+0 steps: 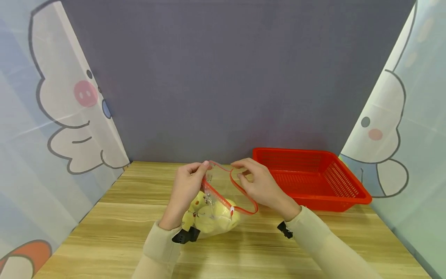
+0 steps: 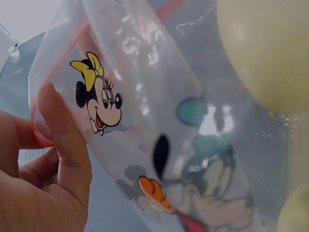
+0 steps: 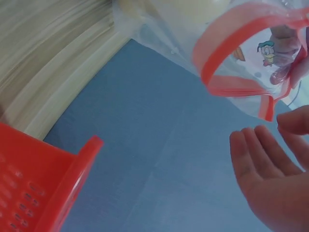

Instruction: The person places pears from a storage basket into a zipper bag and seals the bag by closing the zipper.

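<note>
In the head view, lower centre, the left hand (image 1: 186, 186) pinches the red rim (image 1: 217, 195) of a clear bag (image 1: 223, 186) holding yellow balls (image 1: 205, 219); a basket (image 1: 324, 201) sits right. The left wrist view reveals cartoon prints (image 2: 104, 104) on glossy, creased film. The right wrist view, lower right, shows the right hand (image 3: 275, 179), fingers loosely extended, beside the gaping mouth; contact is unclear.
</note>
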Tool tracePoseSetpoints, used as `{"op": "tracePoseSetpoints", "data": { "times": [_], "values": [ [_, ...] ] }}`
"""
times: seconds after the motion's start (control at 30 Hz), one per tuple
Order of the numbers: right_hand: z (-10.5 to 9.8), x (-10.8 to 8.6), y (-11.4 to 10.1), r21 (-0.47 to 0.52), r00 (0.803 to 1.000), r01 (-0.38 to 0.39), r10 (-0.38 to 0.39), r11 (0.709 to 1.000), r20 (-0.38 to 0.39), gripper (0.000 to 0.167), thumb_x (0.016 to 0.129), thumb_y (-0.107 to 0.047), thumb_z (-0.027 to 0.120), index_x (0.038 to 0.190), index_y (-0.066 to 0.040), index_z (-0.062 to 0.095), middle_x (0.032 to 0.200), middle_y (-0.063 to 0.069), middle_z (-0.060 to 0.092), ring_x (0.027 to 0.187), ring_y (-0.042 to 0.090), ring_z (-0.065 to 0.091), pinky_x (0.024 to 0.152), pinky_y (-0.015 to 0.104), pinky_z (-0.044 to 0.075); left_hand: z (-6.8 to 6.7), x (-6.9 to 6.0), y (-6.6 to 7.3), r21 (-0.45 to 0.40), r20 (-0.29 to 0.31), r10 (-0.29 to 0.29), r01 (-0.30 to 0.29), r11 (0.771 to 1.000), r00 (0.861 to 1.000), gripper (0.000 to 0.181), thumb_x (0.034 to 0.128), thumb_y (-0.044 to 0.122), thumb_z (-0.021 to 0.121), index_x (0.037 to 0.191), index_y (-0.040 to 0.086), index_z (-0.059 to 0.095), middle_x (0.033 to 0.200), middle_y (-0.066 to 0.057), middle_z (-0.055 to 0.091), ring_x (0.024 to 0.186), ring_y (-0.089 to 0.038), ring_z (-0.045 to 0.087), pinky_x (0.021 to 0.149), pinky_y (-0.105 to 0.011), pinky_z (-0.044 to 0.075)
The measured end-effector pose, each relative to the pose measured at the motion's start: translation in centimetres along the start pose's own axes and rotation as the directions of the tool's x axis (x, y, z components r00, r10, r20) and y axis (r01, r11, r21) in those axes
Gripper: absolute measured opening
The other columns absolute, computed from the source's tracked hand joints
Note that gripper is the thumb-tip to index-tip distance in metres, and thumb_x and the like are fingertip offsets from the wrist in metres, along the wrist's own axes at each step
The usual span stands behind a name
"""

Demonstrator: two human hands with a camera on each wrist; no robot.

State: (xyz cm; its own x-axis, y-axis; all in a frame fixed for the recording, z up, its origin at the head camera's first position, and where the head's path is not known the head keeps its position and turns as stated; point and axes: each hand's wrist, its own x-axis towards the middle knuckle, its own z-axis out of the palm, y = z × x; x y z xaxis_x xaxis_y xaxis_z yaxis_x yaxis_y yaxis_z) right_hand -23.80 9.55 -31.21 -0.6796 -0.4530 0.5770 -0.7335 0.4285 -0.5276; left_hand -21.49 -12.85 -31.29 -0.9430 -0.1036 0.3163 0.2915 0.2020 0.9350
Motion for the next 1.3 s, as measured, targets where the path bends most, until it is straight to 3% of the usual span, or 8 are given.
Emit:
{"op": "tracePoseSetpoints", "data": {
  "times": [0.17,0.33,0.47,0.77,1.1,1.3],
  "values": [
    [0.3,0.5,0.7,0.029,0.998,0.011,-0.012,1.0,0.054,0.031,0.095,0.003,0.064,0.123,-0.008,0.071,0.123,0.0,0.068,0.113,0.023,0.066,0.092,0.039,0.057,0.2,0.1,0.0,-0.003,0.005,0.008,-0.008,1.0,1.0,0.03,0.1038,0.029,0.062,0.101,0.004,0.079,0.066,-0.01,0.058,0.045,-0.023,0.058,0.054,-0.048,0.057],
    [0.6,0.9,1.4,0.04,0.994,0.047,-0.05,0.998,0.094,0.028,0.095,0.003,0.067,0.119,-0.01,0.073,0.118,-0.001,0.071,0.107,0.018,0.068,0.09,0.036,0.058,0.3,0.2,0.1,-0.022,0.009,0.008,-0.007,1.0,1.0,0.031,0.1037,0.028,0.063,0.097,0.002,0.078,0.066,-0.01,0.058,0.044,-0.02,0.057,0.05,-0.037,0.056],
    [0.8,1.1,1.8,0.046,0.993,0.051,-0.055,0.998,0.103,0.027,0.095,0.002,0.069,0.117,-0.011,0.074,0.116,-0.001,0.071,0.105,0.017,0.068,0.088,0.037,0.058,0.3,0.2,0.1,-0.027,0.013,0.011,-0.01,1.0,1.0,0.031,0.1039,0.028,0.063,0.095,0.002,0.077,0.065,-0.01,0.057,0.043,-0.019,0.056,0.05,-0.036,0.056],
    [1.1,1.0,2.5,0.039,0.997,0.055,-0.057,0.998,0.054,0.023,0.094,-0.001,0.072,0.113,-0.012,0.077,0.112,-0.005,0.074,0.107,0.014,0.068,0.091,0.037,0.056,0.4,0.3,0.1,0.001,0.012,0.028,-0.028,1.0,1.0,0.033,0.1042,0.028,0.062,0.089,0.002,0.076,0.063,-0.01,0.056,0.044,-0.021,0.056,0.053,-0.047,0.057],
    [1.1,1.0,3.6,0.053,0.999,0.041,-0.04,0.998,-0.017,0.018,0.093,0.002,0.071,0.108,-0.007,0.078,0.103,0.003,0.076,0.094,0.015,0.073,0.083,0.034,0.059,0.5,0.4,-0.2,0.019,0.037,0.028,-0.029,0.999,0.999,0.032,0.1019,0.032,0.065,0.098,0.003,0.079,0.068,-0.009,0.059,0.046,-0.02,0.057,0.047,-0.034,0.053],
    [0.9,1.0,4.0,0.084,1.0,0.01,-0.008,0.996,-0.025,0.014,0.095,0.0,0.07,0.106,-0.005,0.077,0.101,0.004,0.076,0.091,0.016,0.072,0.08,0.035,0.059,0.7,0.3,-0.2,0.014,0.07,0.003,-0.004,1.0,0.998,0.029,0.0991,0.031,0.07,0.106,0.004,0.079,0.079,-0.015,0.063,0.047,-0.016,0.057,0.048,-0.032,0.054]
  ]
}}
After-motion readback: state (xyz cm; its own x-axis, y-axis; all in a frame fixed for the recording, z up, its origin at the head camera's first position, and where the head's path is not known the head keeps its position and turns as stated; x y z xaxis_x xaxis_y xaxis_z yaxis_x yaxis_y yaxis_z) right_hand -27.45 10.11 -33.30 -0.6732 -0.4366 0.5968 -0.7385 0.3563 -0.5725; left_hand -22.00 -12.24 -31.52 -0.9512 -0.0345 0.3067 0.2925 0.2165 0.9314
